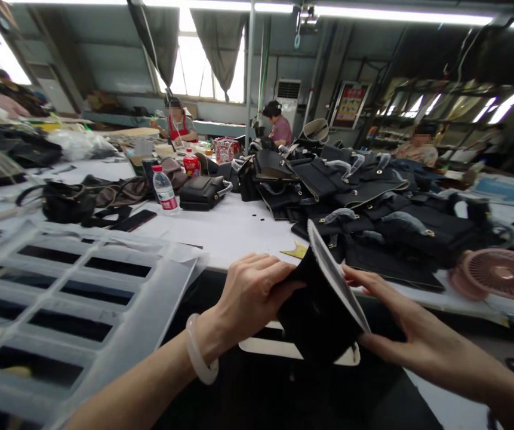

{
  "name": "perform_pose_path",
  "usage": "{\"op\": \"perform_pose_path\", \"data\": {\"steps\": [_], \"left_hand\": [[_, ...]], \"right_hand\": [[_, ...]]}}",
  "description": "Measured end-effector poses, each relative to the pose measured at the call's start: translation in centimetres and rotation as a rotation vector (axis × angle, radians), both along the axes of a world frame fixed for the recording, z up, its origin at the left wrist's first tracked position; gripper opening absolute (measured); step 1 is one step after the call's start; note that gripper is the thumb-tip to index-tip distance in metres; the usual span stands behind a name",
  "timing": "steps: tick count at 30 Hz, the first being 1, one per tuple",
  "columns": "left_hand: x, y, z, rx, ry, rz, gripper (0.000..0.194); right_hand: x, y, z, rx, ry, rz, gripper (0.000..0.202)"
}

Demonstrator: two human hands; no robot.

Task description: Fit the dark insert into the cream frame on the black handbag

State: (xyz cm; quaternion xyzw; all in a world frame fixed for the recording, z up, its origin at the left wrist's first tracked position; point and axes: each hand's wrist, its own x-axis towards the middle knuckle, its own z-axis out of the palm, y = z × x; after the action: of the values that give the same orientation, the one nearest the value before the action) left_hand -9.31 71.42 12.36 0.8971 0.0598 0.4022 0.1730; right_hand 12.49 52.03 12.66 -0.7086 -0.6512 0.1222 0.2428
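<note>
Between my hands, a black bag piece (317,316) stands tilted, a pale lining showing along its curved edge. My left hand (257,292), with a white bangle at the wrist, pinches its left edge between thumb and fingers. On the far right side, my right hand (391,322) grips the pale edge, thumb low and fingers higher up. Below it lies a dark surface with a white-rimmed slot (279,348), partly covered by the piece. A yellow scrap (295,249) lies on the white table just behind.
A heap of black handbags (350,185) fills the table at back right. A pink fan (502,273) stands at the right. To the left lies a translucent slotted panel (149,298). A water bottle (164,190) stands near a black bag (202,192). Several people sit farther back.
</note>
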Motion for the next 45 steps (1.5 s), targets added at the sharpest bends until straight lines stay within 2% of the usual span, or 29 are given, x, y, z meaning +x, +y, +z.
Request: {"op": "perform_pose_path", "data": {"steps": [2, 4, 7, 10, 17, 20, 25, 28, 32, 37, 40, 45], "left_hand": [[0.1, -0.4, -0.1, 0.059, 0.0, -0.001, 0.014], [0.1, -0.7, -0.2, 0.118, -0.006, -0.006, 0.013], [0.2, -0.9, -0.5, 0.174, -0.013, 0.004, 0.012], [0.3, -0.8, -0.9, 0.164, 0.009, 0.023, 0.011], [-0.2, -0.1, -3.2, 0.172, 0.093, 0.061, 0.016], [-0.7, 0.0, -4.4, 0.09, 0.123, 0.061, 0.016], [-1.2, 0.1, -5.8, -0.047, 0.177, 0.044, 0.019], [-1.3, 0.4, -6.7, -0.129, 0.334, 0.046, 0.018], [-1.9, 1.0, -8.8, -0.239, 0.498, 0.048, 0.005], [-2.9, 0.9, -11.5, -0.304, 0.512, 0.111, 0.015], [-2.9, 0.4, -12.1, -0.29, 0.533, 0.127, 0.008], [-2.9, -0.3, -12.0, -0.286, 0.554, 0.15, 0.012]], "right_hand": [[0.1, -0.2, -0.2, -0.055, 0.105, 0.018, 0.084], [-0.1, 0.1, -0.3, -0.024, 0.123, -0.018, 0.083], [-0.6, 1.0, -0.3, 0.096, 0.004, -0.087, 0.069], [-0.8, 1.7, -0.7, 0.188, -0.137, -0.079, 0.065], [-0.9, 2.2, -3.5, 0.193, -0.238, -0.079, 0.063], [-1.1, 2.4, -4.5, 0.157, -0.269, -0.072, 0.063], [-1.3, 2.7, -4.8, 0.133, -0.336, -0.048, 0.066], [-1.3, 3.0, -5.3, 0.135, -0.44, -0.03, 0.07], [-1.3, 3.0, -6.2, 0.155, -0.597, 0.0, 0.074], [-1.9, 2.7, -6.2, 0.23, -0.73, 0.007, 0.069], [-2.3, 2.9, -6.2, 0.252, -0.764, 0.056, 0.064], [-2.1, 3.2, -7.2, 0.136, -0.773, 0.1, 0.077]]}}
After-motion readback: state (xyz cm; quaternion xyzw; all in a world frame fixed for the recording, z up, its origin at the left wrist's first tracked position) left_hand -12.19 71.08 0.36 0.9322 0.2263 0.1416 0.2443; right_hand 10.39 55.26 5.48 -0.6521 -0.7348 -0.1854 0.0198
